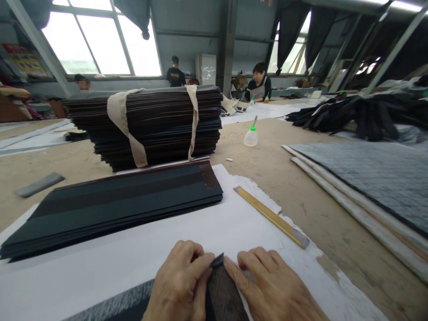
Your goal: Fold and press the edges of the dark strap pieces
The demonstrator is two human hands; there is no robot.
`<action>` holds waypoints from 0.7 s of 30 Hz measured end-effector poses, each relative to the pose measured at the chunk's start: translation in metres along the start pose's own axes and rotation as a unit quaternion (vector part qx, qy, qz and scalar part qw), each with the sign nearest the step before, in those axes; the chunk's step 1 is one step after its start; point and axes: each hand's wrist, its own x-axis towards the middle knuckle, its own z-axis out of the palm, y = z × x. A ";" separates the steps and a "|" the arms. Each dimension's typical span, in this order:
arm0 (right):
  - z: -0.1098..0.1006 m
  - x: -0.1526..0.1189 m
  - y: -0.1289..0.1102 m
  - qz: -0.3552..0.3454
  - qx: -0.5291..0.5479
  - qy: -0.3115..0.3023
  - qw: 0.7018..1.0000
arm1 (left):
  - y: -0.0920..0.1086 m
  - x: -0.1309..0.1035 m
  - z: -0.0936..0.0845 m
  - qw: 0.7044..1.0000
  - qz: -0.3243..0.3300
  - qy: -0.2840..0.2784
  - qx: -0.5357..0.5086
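Fingertips [209, 262] of both hands meet on the raised end of a dark strip [222, 290] at the near edge of the white sheet [133, 254]. I have my left hand [179, 285] pinching that end between thumb and forefinger, while my right hand [270, 285] lies flatter, its fingers close together and pressing the strip's other side down. Held this way, the piece seems pinned so its edge can be worked without sliding on the paper, I judge. The strip runs back towards me and out of view, so I cannot tell its full length.

Farther up the sheet lies a flat stack of dark panels [113, 207], parallel to the sheet's far edge, likely kept within reach. Behind it on the table [301, 187] stands a taller bundle [150, 125] tied with two pale bands. A wooden ruler [270, 217] lies slantwise at the sheet's right edge, and a small glue bottle [250, 136] stands well beyond it. Other people work at the far end.
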 end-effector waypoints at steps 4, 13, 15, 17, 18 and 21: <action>-0.001 0.005 -0.002 0.016 -0.011 0.001 1.000 | -0.002 0.000 -0.002 0.994 0.087 0.017 0.059; -0.002 0.003 0.000 0.023 0.020 0.002 1.000 | -0.003 0.007 -0.002 0.981 0.159 -0.036 0.109; -0.005 0.004 0.000 0.034 0.042 0.001 0.999 | -0.002 0.008 -0.002 0.980 0.158 -0.044 0.111; -0.007 0.003 0.001 0.056 0.075 -0.009 0.996 | -0.001 0.008 -0.003 0.980 0.154 -0.054 0.113; -0.007 0.002 0.002 0.066 0.093 -0.013 0.993 | 0.000 0.008 -0.003 0.980 0.150 -0.059 0.116; -0.010 -0.002 0.004 0.074 0.131 0.001 0.989 | 0.002 0.008 -0.002 0.979 0.142 -0.072 0.125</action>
